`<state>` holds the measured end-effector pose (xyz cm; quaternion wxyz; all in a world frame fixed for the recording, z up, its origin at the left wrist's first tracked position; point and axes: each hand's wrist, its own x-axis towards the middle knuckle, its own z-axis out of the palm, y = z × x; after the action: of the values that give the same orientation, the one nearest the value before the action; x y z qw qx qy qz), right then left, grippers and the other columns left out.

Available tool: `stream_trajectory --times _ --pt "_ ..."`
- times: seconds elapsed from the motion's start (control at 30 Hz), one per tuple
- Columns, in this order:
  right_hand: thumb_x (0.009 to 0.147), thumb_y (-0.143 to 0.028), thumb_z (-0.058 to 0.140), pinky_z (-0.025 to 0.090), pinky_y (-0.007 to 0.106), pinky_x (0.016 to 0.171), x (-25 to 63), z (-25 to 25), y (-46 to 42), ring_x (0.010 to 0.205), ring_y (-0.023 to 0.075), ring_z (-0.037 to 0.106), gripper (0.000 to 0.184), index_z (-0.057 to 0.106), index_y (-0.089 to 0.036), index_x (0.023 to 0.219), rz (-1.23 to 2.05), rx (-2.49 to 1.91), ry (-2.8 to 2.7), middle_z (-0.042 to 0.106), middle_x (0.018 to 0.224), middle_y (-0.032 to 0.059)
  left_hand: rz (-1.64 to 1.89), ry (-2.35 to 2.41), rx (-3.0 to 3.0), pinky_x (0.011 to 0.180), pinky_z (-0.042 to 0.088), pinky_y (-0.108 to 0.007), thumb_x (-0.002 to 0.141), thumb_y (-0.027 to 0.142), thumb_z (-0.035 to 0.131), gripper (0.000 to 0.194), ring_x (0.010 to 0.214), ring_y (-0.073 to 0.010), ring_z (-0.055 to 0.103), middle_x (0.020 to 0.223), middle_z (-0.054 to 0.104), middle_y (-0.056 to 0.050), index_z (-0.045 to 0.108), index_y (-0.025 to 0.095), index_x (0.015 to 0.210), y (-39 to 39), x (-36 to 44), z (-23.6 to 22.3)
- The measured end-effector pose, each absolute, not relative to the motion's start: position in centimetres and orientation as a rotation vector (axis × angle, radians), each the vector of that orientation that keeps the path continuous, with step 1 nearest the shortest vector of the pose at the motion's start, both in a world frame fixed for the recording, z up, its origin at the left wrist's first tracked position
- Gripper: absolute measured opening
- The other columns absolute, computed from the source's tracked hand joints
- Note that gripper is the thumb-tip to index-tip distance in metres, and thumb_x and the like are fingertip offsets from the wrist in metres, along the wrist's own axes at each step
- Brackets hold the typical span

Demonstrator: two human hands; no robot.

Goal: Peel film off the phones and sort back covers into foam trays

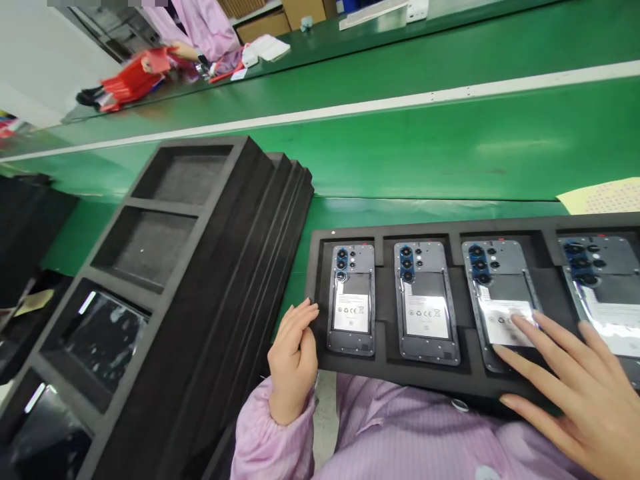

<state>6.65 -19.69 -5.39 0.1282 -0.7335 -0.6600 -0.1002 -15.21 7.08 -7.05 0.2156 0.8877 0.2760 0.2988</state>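
Note:
A black foam tray lies before me with phones face down in its pockets. Each phone, such as the leftmost phone, has its back cover off, showing a battery label and camera lenses with blue film. My left hand is closed at the tray's left end, fingertips bent over its rim. Spread out over the right half is my right hand, its fingers apart. Its fingertips are over the lower part of the third phone and near the fourth phone; whether they press cannot be told.
Left of me rises a stack of black foam trays; dark glossy panels lie in the top one's lower pockets. Yellow paper lies at right. Beyond the green bench, a person in pink handles something red.

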Motion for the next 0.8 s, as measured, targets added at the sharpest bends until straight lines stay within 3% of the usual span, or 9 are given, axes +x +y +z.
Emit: stream_trajectory --times 0.23,0.37,0.47,0.63,0.8 --pt "0.093 -0.037 0.037 0.03 0.06 0.093 6.0 -5.3 -18.5 0.127 0.0393 0.031 0.034 0.053 -0.016 0.114 -0.201 -2.171 -1.97 0.045 0.127 0.0231 0.904 0.752 2.404 0.085 0.053 -0.034 0.084 0.003 0.042 0.028 0.101 -0.0181 0.062 0.092 0.068 -0.003 0.062 0.019 0.093 7.0 -14.8 -7.6" --pt "0.093 -0.049 0.038 0.025 0.057 0.101 4.9 -5.5 -17.6 0.129 0.0344 0.031 0.036 0.059 -0.025 0.109 -0.061 -2.16 -1.844 0.048 0.128 0.0146 0.894 0.755 2.409 0.084 0.053 -0.033 0.084 0.003 0.042 0.027 0.1 -0.0176 0.061 0.091 0.068 -0.002 0.062 0.018 0.091 7.0 -14.8 -7.5" --pt "0.092 -0.057 0.034 0.021 0.053 0.105 4.0 -5.5 -16.7 0.128 0.0312 0.033 0.044 0.064 -0.025 0.102 0.001 -2.169 -1.728 0.052 0.126 0.0112 0.888 0.767 2.399 0.084 0.053 -0.034 0.084 0.003 0.042 0.026 0.1 -0.0181 0.061 0.091 0.068 -0.003 0.062 0.018 0.09 7.0 -14.7 -7.4" --pt "0.093 -0.054 0.033 0.024 0.055 0.103 3.8 -5.3 -15.9 0.129 0.031 0.032 0.044 0.065 -0.024 0.099 0.01 -2.142 -1.741 0.054 0.124 0.0121 0.888 0.777 2.377 0.084 0.053 -0.035 0.084 0.003 0.042 0.026 0.1 -0.0189 0.062 0.089 0.068 -0.002 0.063 0.019 0.09 6.9 -14.8 -7.4" --pt "0.096 -0.04 0.036 0.028 0.057 0.099 4.6 -5.2 -15.9 0.135 0.032 0.02 0.034 0.063 -0.02 0.103 -0.023 -2.077 -1.925 0.051 0.127 0.0168 0.889 0.775 2.331 0.085 0.052 -0.035 0.083 0.003 0.044 0.027 0.101 -0.0191 0.061 0.09 0.068 -0.002 0.063 0.019 0.091 6.9 -14.9 -7.5"
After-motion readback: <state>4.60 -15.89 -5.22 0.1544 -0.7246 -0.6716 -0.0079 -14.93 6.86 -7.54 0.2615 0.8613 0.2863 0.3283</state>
